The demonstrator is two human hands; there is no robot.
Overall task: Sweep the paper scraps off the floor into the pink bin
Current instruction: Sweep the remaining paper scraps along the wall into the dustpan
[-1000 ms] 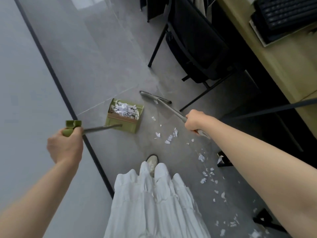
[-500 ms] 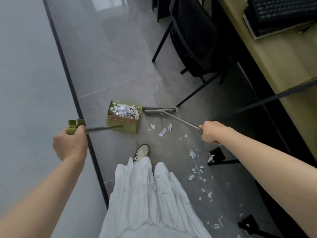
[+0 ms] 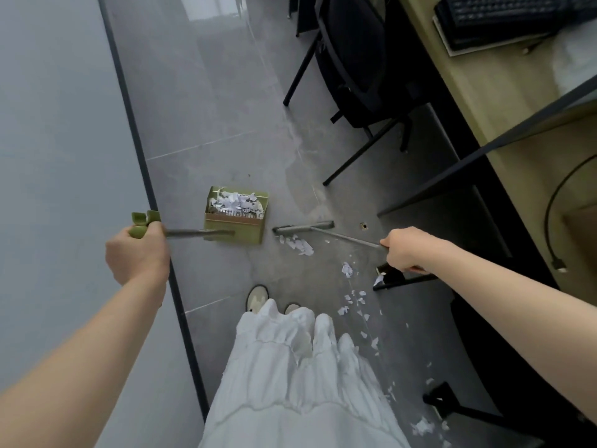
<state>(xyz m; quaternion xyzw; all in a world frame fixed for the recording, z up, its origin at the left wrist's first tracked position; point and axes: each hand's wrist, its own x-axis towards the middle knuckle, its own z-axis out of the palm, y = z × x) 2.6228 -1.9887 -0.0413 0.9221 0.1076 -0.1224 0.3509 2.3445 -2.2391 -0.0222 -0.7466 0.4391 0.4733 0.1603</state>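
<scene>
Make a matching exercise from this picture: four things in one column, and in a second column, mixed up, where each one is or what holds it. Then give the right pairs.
Things
1. dustpan
2. broom
3. keyboard
4. black chair

Places or states
A. on the wooden desk, at the top right
B. its handle held by the left hand, paper scraps inside
C. standing on the floor beside the desk
D. its handle held by the right hand, head on the floor by a small pile of scraps

Pairs: 1-B, 2-D, 3-A, 4-C
</scene>
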